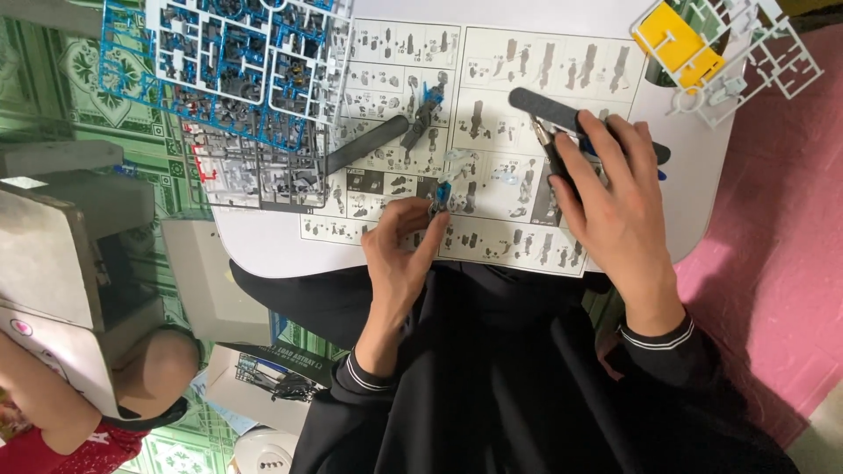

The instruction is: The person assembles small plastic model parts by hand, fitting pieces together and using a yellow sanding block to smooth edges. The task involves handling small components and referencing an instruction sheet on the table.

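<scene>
My left hand (399, 254) pinches a small blue and grey model part (440, 195) at its fingertips, over the printed instruction sheet (492, 66). My right hand (615, 211) lies flat on the sheet's right side, fingers over a pair of black-handled nippers (551, 149) and beside a dark sanding stick (537, 103). Whether the right hand grips the nippers is unclear. A partly built dark and blue model piece (421, 118) lies on the sheet by a grey rod-shaped part (364, 145).
Blue, white and grey part frames (228, 79) cover the white table's (263, 246) left side. White and yellow part frames (711, 48) lie at the top right. Another person's arm (53, 404) and a grey box (61, 246) sit at left. A pink floor mat (781, 228) lies right.
</scene>
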